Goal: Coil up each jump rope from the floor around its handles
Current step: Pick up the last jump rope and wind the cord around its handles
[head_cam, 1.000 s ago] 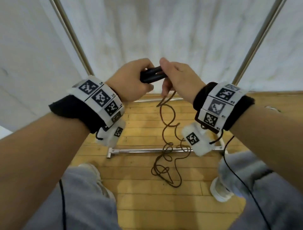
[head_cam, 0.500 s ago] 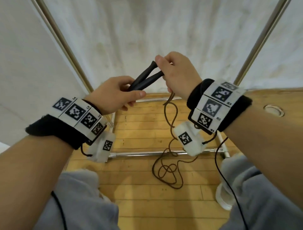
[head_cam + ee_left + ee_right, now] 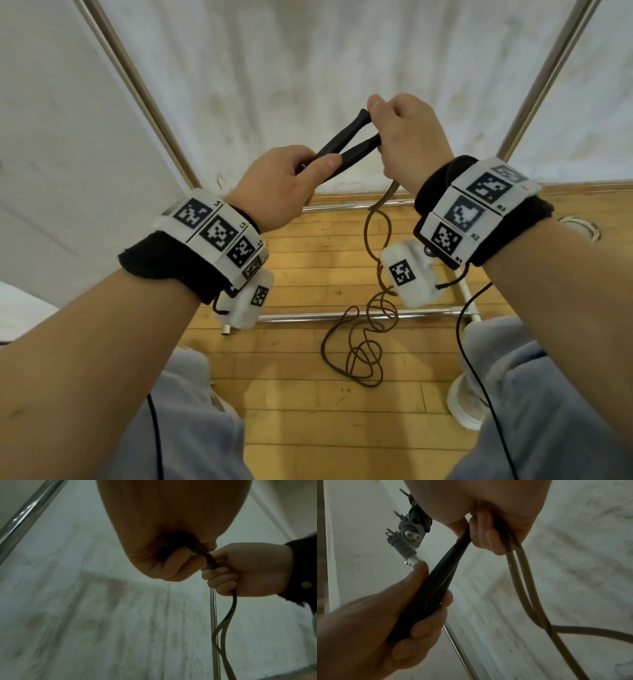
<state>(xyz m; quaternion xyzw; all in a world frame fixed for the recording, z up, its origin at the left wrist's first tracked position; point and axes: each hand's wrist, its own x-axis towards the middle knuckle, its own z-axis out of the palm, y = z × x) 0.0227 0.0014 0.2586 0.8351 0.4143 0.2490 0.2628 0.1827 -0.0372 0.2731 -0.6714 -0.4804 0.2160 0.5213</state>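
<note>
Two black jump-rope handles (image 3: 346, 145) are held together at chest height, spreading apart toward the right. My left hand (image 3: 284, 185) grips their near ends, thumb on top (image 3: 412, 609). My right hand (image 3: 407, 137) pinches their far ends and also holds the two brown rope strands (image 3: 518, 566) that run down from them. The rope (image 3: 366, 346) hangs from my right hand and lies in a loose tangle on the wooden floor. In the left wrist view the rope (image 3: 223, 626) drops from the right hand's fist (image 3: 240, 572).
A metal frame stands ahead, with slanted poles (image 3: 144, 92) and floor bars (image 3: 342, 317) under the rope's hanging part. White sheets hang behind. My grey trouser legs and white shoes (image 3: 466, 404) flank the tangle. A round metal floor fitting (image 3: 580, 228) sits at right.
Both hands have tilted the handles from level to slanting up to the right. The right hand rose and the left sank. The handles' far ends have spread apart.
</note>
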